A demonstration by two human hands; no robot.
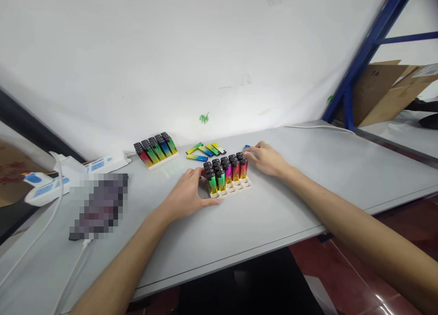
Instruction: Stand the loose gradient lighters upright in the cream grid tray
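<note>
Several colourful lighters with black tops stand in a white tray, whose front slots on the right hold none. My left hand grips the tray's left end, its thumb along the front edge and its fingers behind. My right hand is at the back right corner, its fingers pinched on a blue lighter, which is partly hidden. Behind the tray, several loose lighters lie flat on the grey table. A second tray filled with upright lighters stands further left by the wall.
A pixelated dark object with a white cable lies at the left. Behind it are white power strips. A blue metal frame and cardboard boxes are at the right. The white wall borders the table's back.
</note>
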